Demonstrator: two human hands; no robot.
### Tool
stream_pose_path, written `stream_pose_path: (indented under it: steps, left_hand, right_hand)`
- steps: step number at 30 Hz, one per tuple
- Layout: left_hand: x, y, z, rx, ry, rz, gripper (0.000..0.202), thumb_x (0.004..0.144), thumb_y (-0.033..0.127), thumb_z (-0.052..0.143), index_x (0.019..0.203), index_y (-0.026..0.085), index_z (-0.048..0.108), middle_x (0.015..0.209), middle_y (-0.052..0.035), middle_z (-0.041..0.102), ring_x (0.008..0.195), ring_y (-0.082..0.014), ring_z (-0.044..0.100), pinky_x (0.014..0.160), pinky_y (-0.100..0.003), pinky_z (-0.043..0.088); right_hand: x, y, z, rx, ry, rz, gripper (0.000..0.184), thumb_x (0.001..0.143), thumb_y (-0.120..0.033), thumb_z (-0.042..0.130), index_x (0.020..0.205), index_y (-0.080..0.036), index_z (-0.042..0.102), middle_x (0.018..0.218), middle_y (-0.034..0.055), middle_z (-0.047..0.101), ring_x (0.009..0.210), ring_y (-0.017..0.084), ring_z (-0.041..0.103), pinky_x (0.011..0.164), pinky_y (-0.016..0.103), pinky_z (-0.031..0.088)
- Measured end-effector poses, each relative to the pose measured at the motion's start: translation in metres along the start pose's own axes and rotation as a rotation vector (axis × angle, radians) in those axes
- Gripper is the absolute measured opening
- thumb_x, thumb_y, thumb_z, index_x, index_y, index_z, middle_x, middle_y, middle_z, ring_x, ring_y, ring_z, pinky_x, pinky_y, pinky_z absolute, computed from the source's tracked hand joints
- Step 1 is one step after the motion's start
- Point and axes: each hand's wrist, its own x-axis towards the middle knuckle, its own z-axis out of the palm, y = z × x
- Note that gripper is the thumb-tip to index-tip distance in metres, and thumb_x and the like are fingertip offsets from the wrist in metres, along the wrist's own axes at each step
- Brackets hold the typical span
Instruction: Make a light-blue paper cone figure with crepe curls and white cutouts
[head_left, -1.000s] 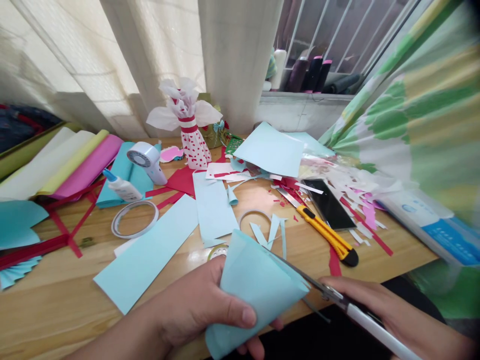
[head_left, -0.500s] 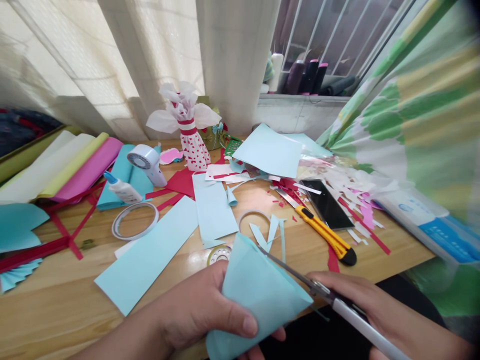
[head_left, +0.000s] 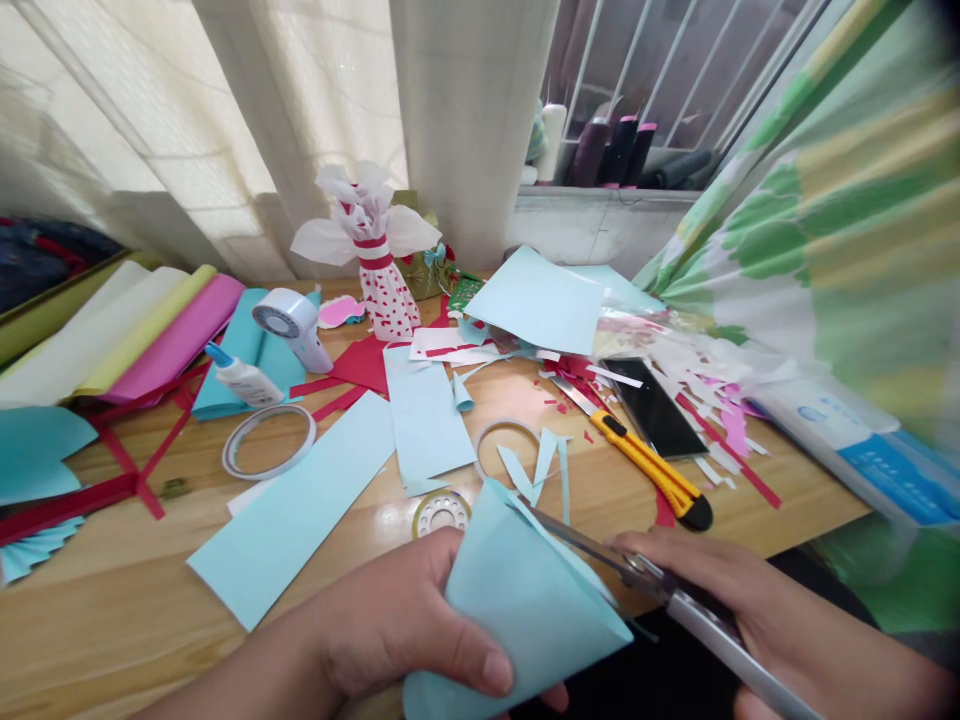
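My left hand (head_left: 397,625) grips a folded cone of pale blue paper (head_left: 525,620) low in the middle of the view, with the fingers around its lower part. My right hand (head_left: 780,600) holds a pair of scissors (head_left: 660,590) with a long white-and-grey handle. Their blades (head_left: 577,545) lie along the paper's upper right edge, and the far blade is hidden behind the paper. Below the paper, a long strip of pale blue paper (head_left: 292,510) lies on the table to the left of my hands.
The wooden table (head_left: 135,620) is strewn with paper scraps, red strips, tape rolls (head_left: 268,442), a glue bottle (head_left: 240,376), a yellow utility knife (head_left: 649,468) and a dark phone (head_left: 652,408). A paper-decorated bottle (head_left: 382,290) stands at the back. Curtains hang behind.
My right hand and the scissors have shifted left and up, with the blades further along the paper's edge. The paper cone has turned slightly, uncovering more of the tape roll beneath it.
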Motion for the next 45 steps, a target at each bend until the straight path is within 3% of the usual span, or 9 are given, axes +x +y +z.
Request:
stream_pose_path:
  steps: [5, 10, 15, 20, 27, 30, 39, 45]
  left_hand:
    - [-0.002, 0.001, 0.001, -0.007, -0.018, 0.02, 0.04, 0.063, 0.008, 0.071, 0.102, 0.018, 0.067, 0.085, -0.0061, 0.073, 0.076, -0.0127, 0.068, 0.066, -0.017, 0.05]
    - [0.0, 0.0, 0.002, -0.021, 0.003, 0.039, 0.04, 0.062, 0.011, 0.072, 0.101, 0.016, 0.068, 0.084, -0.0079, 0.073, 0.075, -0.0162, 0.068, 0.06, -0.018, 0.051]
    - [0.0, 0.0, 0.002, -0.027, 0.003, 0.053, 0.041, 0.063, 0.011, 0.071, 0.103, 0.016, 0.067, 0.085, -0.0081, 0.073, 0.077, -0.0168, 0.068, 0.059, -0.017, 0.051]
    - [0.0, -0.002, 0.003, -0.016, 0.031, 0.04, 0.042, 0.063, 0.011, 0.07, 0.104, 0.015, 0.066, 0.084, -0.0091, 0.072, 0.077, -0.0188, 0.068, 0.05, -0.016, 0.049]
    - [0.001, -0.003, 0.003, 0.008, 0.036, 0.02, 0.05, 0.061, 0.012, 0.071, 0.111, 0.016, 0.065, 0.083, -0.008, 0.073, 0.072, -0.0146, 0.066, 0.057, -0.017, 0.048]
    - [0.0, -0.004, 0.001, 0.008, 0.013, 0.033, 0.052, 0.061, 0.011, 0.072, 0.113, 0.015, 0.064, 0.084, -0.0084, 0.073, 0.069, -0.0132, 0.065, 0.056, -0.016, 0.048]
    - [0.0, -0.008, 0.0, -0.014, 0.002, 0.073, 0.041, 0.059, 0.017, 0.077, 0.099, 0.014, 0.07, 0.082, -0.006, 0.072, 0.07, -0.014, 0.067, 0.059, -0.016, 0.047]
    - [0.002, -0.008, -0.001, -0.013, 0.0, 0.061, 0.052, 0.059, 0.015, 0.077, 0.109, 0.015, 0.064, 0.083, -0.0069, 0.073, 0.069, -0.014, 0.067, 0.059, -0.017, 0.048]
  right_hand:
    - [0.004, -0.012, 0.004, 0.074, -0.013, -0.007, 0.099, 0.043, -0.066, 0.075, 0.131, -0.03, 0.05, 0.125, 0.0127, 0.061, 0.109, 0.037, 0.059, 0.091, 0.045, 0.047]
    - [0.012, -0.028, 0.009, 0.16, -0.017, -0.02, 0.092, 0.054, -0.075, 0.06, 0.132, -0.028, 0.05, 0.125, 0.0148, 0.061, 0.109, 0.035, 0.06, 0.089, 0.043, 0.048]
    - [0.01, -0.029, 0.015, 0.191, -0.026, -0.038, 0.087, 0.062, -0.077, 0.051, 0.133, -0.026, 0.049, 0.131, 0.0163, 0.056, 0.115, 0.036, 0.055, 0.094, 0.045, 0.044]
    - [0.015, -0.035, 0.012, 0.198, -0.019, -0.03, 0.086, 0.058, -0.067, 0.068, 0.133, -0.028, 0.049, 0.133, 0.0142, 0.054, 0.115, 0.037, 0.054, 0.091, 0.044, 0.047]
    - [0.031, -0.053, 0.006, 0.248, -0.087, 0.002, 0.09, 0.059, -0.075, 0.058, 0.132, -0.021, 0.05, 0.13, 0.0171, 0.056, 0.114, 0.035, 0.056, 0.095, 0.043, 0.044]
    - [0.034, -0.056, 0.006, 0.262, -0.087, 0.013, 0.089, 0.056, -0.072, 0.064, 0.129, -0.021, 0.054, 0.124, 0.0161, 0.061, 0.109, 0.035, 0.059, 0.092, 0.041, 0.046]
    - [0.035, -0.055, 0.008, 0.279, -0.063, 0.03, 0.074, 0.054, -0.052, 0.079, 0.12, -0.027, 0.06, 0.116, 0.0077, 0.067, 0.099, 0.031, 0.065, 0.085, 0.032, 0.052]
    - [0.033, -0.043, 0.016, 0.293, -0.011, -0.037, 0.067, 0.058, -0.05, 0.078, 0.117, -0.027, 0.06, 0.098, 0.0026, 0.072, 0.088, 0.028, 0.067, 0.078, 0.027, 0.053]
